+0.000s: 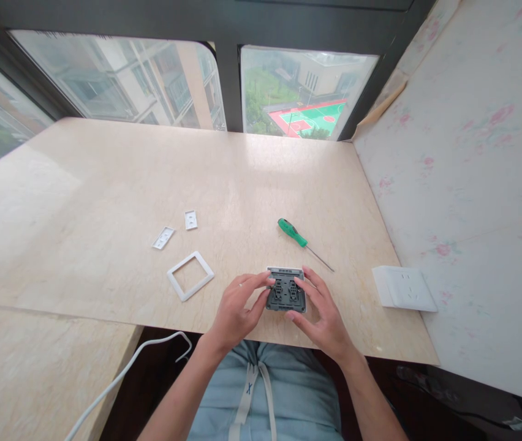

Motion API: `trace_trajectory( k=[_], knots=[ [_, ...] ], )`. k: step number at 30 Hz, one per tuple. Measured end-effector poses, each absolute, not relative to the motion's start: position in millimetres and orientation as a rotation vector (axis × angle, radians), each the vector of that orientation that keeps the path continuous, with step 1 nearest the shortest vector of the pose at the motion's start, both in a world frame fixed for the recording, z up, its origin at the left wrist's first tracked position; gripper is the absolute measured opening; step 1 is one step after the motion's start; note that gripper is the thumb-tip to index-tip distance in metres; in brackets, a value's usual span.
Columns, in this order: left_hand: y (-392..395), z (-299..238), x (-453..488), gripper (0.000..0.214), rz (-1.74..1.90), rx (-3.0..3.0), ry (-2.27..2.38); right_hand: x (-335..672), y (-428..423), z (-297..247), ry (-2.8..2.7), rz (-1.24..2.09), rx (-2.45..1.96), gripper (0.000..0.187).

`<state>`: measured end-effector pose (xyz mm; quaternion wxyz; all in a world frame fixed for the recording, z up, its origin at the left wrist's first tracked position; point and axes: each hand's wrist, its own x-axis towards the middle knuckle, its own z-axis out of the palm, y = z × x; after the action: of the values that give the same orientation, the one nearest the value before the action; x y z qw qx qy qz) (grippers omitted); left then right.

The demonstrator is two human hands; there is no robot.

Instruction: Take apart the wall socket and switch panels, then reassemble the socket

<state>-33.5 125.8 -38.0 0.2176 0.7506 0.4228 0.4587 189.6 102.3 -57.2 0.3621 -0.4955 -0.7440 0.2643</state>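
A grey switch module (285, 290) lies on the beige stone sill (105, 184) near its front edge, its inner workings facing up. My left hand (236, 312) grips its left side with fingers curled round the edge. My right hand (323, 309) holds its right side, thumb at the lower corner. A white square frame (190, 275) lies to the left. Two small white rocker covers (163, 237) (190, 219) lie farther back left. A green-handled screwdriver (298, 236) lies just behind the module, tip pointing right.
A white wall socket (405, 288) is mounted on the floral-papered wall at right. Windows run along the back. A white cable (123, 373) hangs below the sill's front edge at left. A lower ledge (35, 367) sits at bottom left.
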Motion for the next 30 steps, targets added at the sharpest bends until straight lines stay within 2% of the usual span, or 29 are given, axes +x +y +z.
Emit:
trace_trajectory(
  k=[30],
  knots=[
    [130.8,-32.4,-26.5,0.043,1.101,2.091,1.240,188.7,104.0,-56.8,-1.887,0.682,-1.269,0.057]
  ],
)
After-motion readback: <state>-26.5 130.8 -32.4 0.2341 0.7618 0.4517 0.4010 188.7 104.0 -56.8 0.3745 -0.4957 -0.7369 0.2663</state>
